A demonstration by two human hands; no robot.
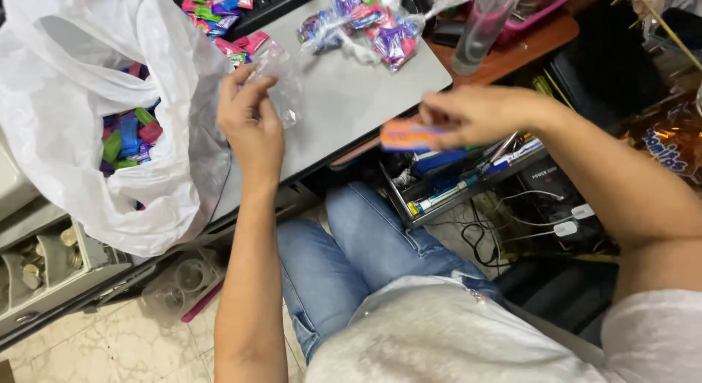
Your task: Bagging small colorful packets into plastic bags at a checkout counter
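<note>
Orange packet [411, 135] lengthwise left-right, level

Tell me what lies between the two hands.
Head view: between the left hand, pinching a small clear plastic bag, and the right hand, holding orange wrapped candies, only bare grey tabletop.

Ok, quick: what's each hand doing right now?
Left hand: closed, pinching a small clear plastic bag.
Right hand: closed on an orange candy packet, blurred.

The left hand [251, 119] pinches a small clear bag [281, 79]; the right hand [475, 114] holds an orange packet [409, 136].
</note>
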